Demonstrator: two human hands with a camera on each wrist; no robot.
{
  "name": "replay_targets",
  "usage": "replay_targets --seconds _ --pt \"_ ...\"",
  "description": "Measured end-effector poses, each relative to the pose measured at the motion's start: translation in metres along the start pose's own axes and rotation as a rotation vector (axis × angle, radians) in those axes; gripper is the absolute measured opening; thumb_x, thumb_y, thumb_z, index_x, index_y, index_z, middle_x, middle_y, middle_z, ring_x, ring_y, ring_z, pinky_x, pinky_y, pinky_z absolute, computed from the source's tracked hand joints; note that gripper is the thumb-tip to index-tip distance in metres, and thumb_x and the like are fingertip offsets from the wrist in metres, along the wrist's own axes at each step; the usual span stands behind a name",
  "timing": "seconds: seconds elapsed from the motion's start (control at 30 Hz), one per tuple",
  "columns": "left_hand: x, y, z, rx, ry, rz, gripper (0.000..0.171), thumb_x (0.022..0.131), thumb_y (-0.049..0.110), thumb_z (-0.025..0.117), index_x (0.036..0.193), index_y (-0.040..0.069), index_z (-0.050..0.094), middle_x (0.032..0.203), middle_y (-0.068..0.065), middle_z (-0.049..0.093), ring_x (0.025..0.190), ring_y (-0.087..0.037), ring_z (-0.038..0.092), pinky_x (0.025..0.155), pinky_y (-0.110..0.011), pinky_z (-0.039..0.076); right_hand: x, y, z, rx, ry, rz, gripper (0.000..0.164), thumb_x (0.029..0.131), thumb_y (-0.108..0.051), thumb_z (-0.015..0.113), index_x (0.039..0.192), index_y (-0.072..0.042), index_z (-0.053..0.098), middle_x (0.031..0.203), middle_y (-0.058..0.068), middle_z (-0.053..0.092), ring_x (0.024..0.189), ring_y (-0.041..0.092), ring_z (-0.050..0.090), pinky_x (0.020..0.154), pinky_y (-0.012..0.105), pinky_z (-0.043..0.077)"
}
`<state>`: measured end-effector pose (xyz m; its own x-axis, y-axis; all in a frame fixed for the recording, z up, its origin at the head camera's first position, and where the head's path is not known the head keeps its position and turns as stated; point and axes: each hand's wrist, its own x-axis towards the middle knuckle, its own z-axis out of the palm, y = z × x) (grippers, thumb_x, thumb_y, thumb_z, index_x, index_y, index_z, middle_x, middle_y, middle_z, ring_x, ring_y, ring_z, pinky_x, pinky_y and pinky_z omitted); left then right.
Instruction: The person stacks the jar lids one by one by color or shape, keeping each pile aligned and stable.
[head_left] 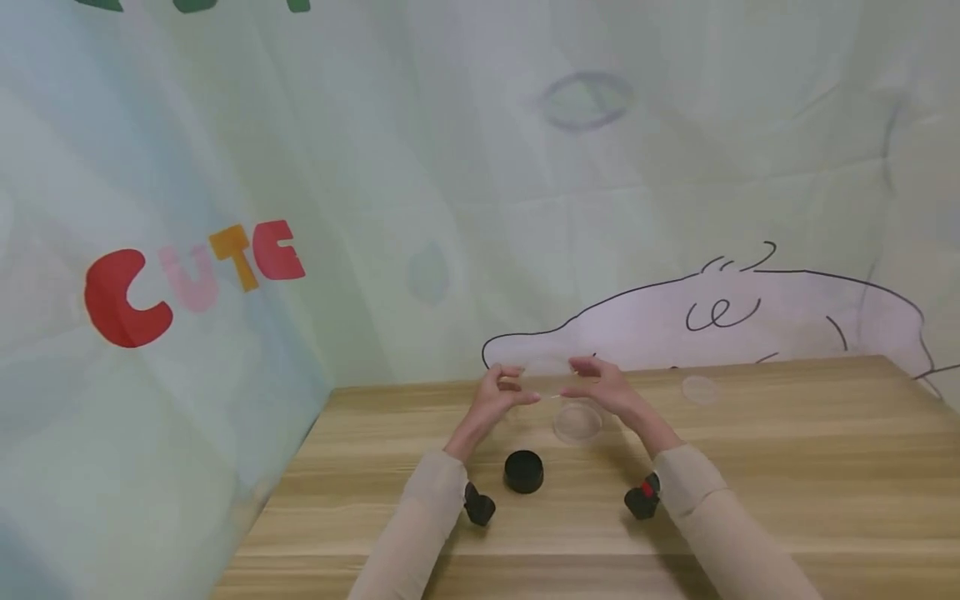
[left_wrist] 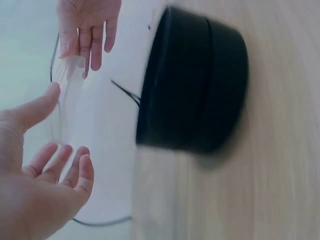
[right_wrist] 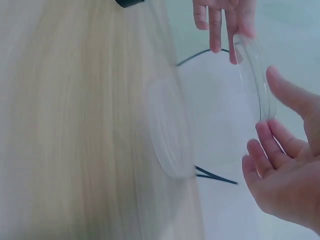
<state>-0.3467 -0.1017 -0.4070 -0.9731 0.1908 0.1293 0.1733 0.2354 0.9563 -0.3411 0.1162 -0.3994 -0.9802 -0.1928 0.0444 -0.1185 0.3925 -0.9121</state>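
hands (head_left: 491, 402), half-curled, pinch opposite edges of a clear disc (left_wrist: 70, 100); too light a grip could let it slip onto the worktop (head_left: 787, 475).

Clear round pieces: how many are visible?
3: the held piece between left hand and right hand, the nearer piece on the table beyond the black container, the farther piece at right. Stacked ones could be hidden.

Wood-grained table (head_left: 337, 500), short black cylinder (head_left: 523, 472) standing on it, pale green printed backdrop (head_left: 450, 167) behind, multicoloured lettering "CUTE" (head_left: 197, 297) at left, black-outlined pale cartoon figure (head_left: 795, 325) low on the backdrop, cropped green lettering (head_left: 197, 4) at the upper left
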Motion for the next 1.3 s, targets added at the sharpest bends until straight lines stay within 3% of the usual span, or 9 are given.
replay_targets --seconds 0.2,0.5,0.67,0.77,0.93,1.0,1.13,1.2,1.3 --pt "-0.008 0.019 0.026 -0.074 -0.03 0.097 0.039 0.081 0.005 0.077 0.107 0.0 0.048 0.142 -0.017 0.053 0.121 -0.038 0.051 0.093 -0.036 0.05 -0.028 0.002 -0.032 -0.003 -0.004 -0.042 0.072 0.088 -0.035 0.071 0.144 -0.001 0.041 0.149 0.022 0.043 0.137 0.039 0.04 0.112 0.054 0.035" --pt "-0.036 0.05 0.08 -0.207 -0.084 0.128 0.063 0.079 0.004 0.079 0.131 0.001 0.043 0.123 -0.016 0.054 0.095 -0.012 0.055 0.081 -0.019 0.048 -0.076 0.017 -0.079 -0.03 -0.037 -0.133 0.058 0.095 -0.032 0.062 0.144 -0.006 0.043 0.148 0.02 0.046 0.135 0.039 0.044 0.107 0.059 0.038" --pt "-0.053 0.043 0.111 -0.237 -0.132 0.115 0.077 0.076 0.009 0.083 0.14 0.002 0.04 0.11 -0.002 0.046 0.091 -0.011 0.049 0.078 -0.017 0.045 -0.096 0.044 -0.091 0.071 -0.138 -0.205 0.048 0.099 -0.018 0.054 0.143 -0.002 0.042 0.145 0.004 0.051 0.125 0.008 0.054 0.101 0.032 0.045" --pt "-0.062 0.034 0.124 -0.194 -0.158 0.104 0.082 0.074 0.013 0.085 0.142 0.003 0.041 0.104 0.002 0.038 0.091 -0.011 0.045 0.077 -0.018 0.042 -0.106 0.058 -0.094 0.142 -0.217 -0.196 0.051 0.1 -0.011 0.048 0.148 0.001 0.033 0.143 -0.014 0.049 0.123 0.004 0.05 0.097 0.02 0.04" --pt "-0.073 0.025 0.138 -0.144 -0.175 0.014 0.084 0.073 0.018 0.086 0.144 0.005 0.042 0.103 0.002 0.036 0.096 -0.013 0.041 0.08 -0.022 0.04 -0.112 0.073 -0.099 0.106 -0.282 -0.14 0.053 0.099 -0.013 0.048 0.149 -0.002 0.033 0.136 -0.028 0.049 0.138 0.039 0.034 0.111 0.059 0.03" --pt "-0.076 0.023 0.14 -0.116 -0.169 -0.026 0.082 0.073 0.019 0.086 0.143 0.007 0.044 0.109 0.0 0.039 0.102 -0.015 0.042 0.084 -0.026 0.04 -0.113 0.078 -0.101 0.096 -0.314 -0.112 0.052 0.099 -0.014 0.05 0.148 -0.003 0.036 0.133 -0.032 0.05 0.141 0.029 0.035 0.108 0.074 0.015" --pt "-0.078 0.016 0.141 -0.058 -0.171 -0.089 0.079 0.071 0.021 0.087 0.139 0.012 0.049 0.125 -0.003 0.043 0.117 -0.019 0.042 0.097 -0.037 0.042 -0.112 0.086 -0.1 0.114 -0.356 -0.091 0.052 0.097 -0.013 0.052 0.146 0.0 0.039 0.129 -0.034 0.051 0.125 -0.012 0.041 0.107 0.076 0.003" --pt "-0.078 0.012 0.141 -0.038 -0.176 -0.105 0.078 0.07 0.02 0.088 0.138 0.013 0.05 0.126 -0.002 0.043 0.12 -0.019 0.041 0.103 -0.041 0.04 -0.111 0.088 -0.099 0.097 -0.356 -0.103 0.052 0.096 -0.013 0.054 0.145 0.002 0.04 0.133 -0.029 0.052 0.116 -0.02 0.042 0.113 0.068 0.011" --pt "-0.076 0.005 0.14 -0.002 -0.189 -0.098 0.08 0.068 0.018 0.089 0.137 0.011 0.05 0.124 -0.001 0.043 0.116 -0.017 0.041 0.103 -0.038 0.04 -0.11 0.091 -0.098 0.045 -0.354 -0.142 0.054 0.094 -0.013 0.058 0.143 0.004 0.042 0.146 -0.002 0.052 0.115 -0.019 0.044 0.113 0.036 0.032"
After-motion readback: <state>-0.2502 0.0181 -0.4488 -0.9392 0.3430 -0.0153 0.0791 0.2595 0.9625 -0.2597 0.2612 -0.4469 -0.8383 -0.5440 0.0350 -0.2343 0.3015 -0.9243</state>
